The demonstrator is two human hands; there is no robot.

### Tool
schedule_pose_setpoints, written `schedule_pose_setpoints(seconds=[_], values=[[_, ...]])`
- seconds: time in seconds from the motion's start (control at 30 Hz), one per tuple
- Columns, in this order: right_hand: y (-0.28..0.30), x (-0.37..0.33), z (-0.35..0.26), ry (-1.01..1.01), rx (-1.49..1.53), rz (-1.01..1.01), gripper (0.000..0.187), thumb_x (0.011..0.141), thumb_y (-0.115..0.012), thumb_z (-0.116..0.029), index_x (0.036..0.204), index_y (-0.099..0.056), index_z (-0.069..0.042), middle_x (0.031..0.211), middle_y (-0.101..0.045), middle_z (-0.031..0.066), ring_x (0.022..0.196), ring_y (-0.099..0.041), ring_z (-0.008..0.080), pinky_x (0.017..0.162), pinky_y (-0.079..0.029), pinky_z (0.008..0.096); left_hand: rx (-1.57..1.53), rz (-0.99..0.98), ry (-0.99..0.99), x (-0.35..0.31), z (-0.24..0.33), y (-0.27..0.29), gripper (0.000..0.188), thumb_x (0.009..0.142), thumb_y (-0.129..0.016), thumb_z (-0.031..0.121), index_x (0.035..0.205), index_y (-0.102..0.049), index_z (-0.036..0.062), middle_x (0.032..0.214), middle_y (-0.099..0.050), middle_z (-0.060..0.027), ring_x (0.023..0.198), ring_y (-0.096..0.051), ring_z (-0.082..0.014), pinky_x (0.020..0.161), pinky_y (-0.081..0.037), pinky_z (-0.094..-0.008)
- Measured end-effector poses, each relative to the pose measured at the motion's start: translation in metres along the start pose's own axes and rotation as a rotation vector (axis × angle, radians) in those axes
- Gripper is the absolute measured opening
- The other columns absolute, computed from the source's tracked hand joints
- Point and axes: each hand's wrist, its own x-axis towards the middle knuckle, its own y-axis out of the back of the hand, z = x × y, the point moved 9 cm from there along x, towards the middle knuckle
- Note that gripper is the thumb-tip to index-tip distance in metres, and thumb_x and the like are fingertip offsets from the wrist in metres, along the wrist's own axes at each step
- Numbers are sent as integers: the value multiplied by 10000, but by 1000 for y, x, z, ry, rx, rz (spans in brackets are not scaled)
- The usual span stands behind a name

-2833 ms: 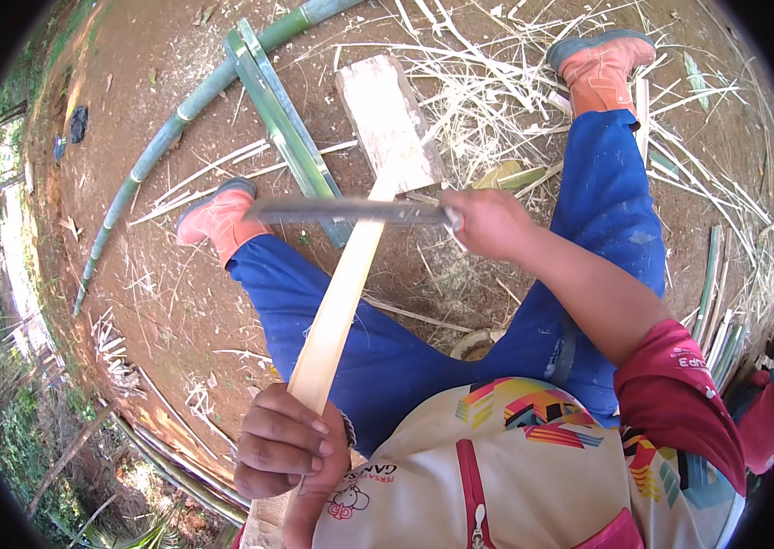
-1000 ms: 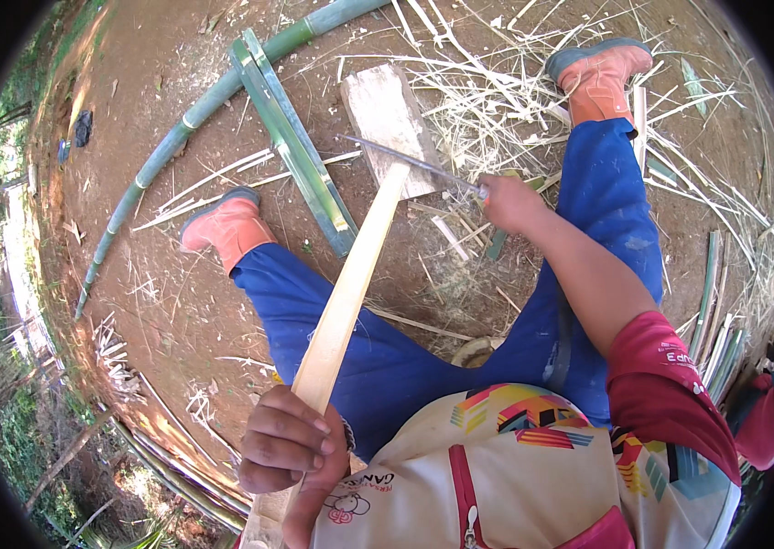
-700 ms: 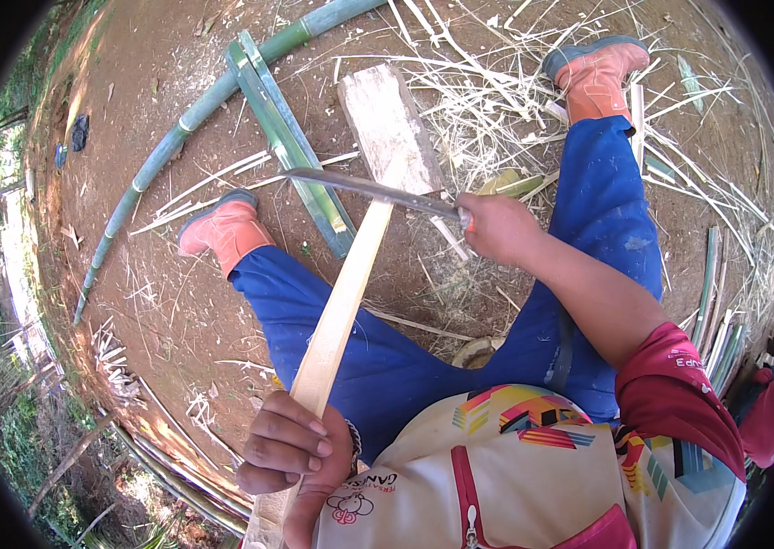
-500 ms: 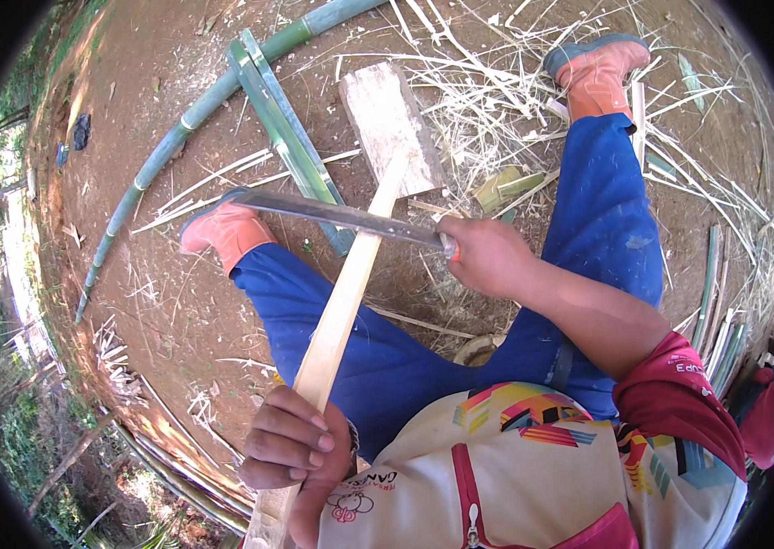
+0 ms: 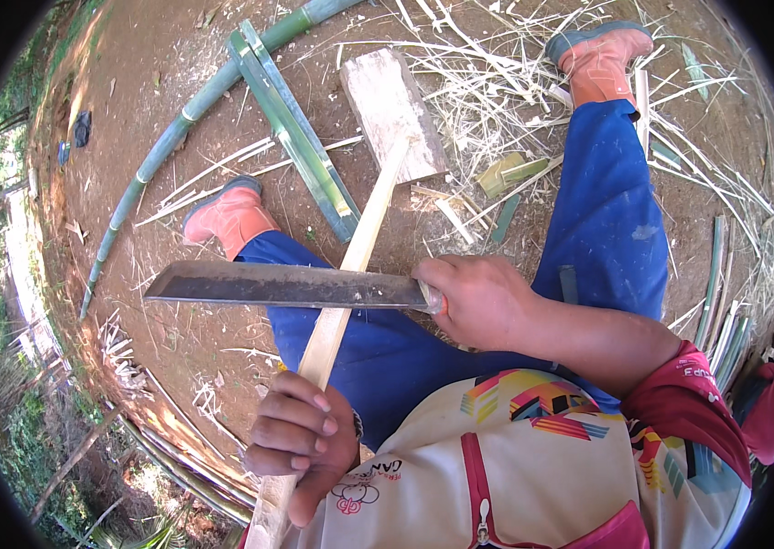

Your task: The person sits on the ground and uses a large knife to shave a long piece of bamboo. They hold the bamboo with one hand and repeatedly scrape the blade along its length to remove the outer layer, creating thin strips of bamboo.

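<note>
My left hand (image 5: 303,437) is wrapped round the near part of a long pale bamboo strip (image 5: 327,340), close to my body. The strip slants up and away, its far end resting on a wooden block (image 5: 390,112). In my right hand (image 5: 478,300) is the handle of a machete, mostly hidden by the fingers. The machete's broad dark blade (image 5: 268,285) points left and lies across the strip at about its middle, over my left thigh.
Split green bamboo (image 5: 300,137) lies left of the block, over a long curved bamboo pole (image 5: 162,146). Pale shavings (image 5: 497,82) are heaped at the far right. My orange boots (image 5: 233,218) stand either side. Another person's red clothing (image 5: 767,421) shows at the right edge.
My right hand has drawn the machete nearer to my body along the strip, and the blade has turned so that its broad side shows. My left hand keeps its hold.
</note>
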Motion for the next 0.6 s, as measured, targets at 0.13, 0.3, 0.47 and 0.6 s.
schedule_pose_setpoints(seconds=[0.13,0.3,0.47,0.6], values=[[-5,6,17,-39,-52,14,221,853,-617,-139,1061,-557,-90,866,-685,136,803,-702,358,682,-557,487,-10,15,-22,-2,1,2,546,955,-519,653,863,-448,119,714,-460,-2,614,-471,-158,641,-422,-342],[-7,13,37,-136,-92,-22,263,848,-619,-135,1104,-566,-105,880,-691,150,829,-698,366,709,-554,498,-22,21,-34,-4,0,5,551,958,-504,660,864,-443,119,719,-451,-1,610,-460,-154,647,-419,-344],[-7,8,20,-77,-74,-37,255,851,-618,-136,1100,-571,-101,879,-692,164,833,-699,373,716,-553,498,-13,38,-40,-4,0,5,543,965,-493,656,868,-438,125,719,-443,3,603,-445,-146,647,-409,-343],[-11,17,45,-157,-81,-53,223,854,-612,-131,1069,-564,-98,883,-690,162,830,-698,375,713,-550,504,-13,46,-37,-5,0,5,543,966,-486,661,872,-437,128,719,-439,6,601,-439,-143,647,-404,-340]])
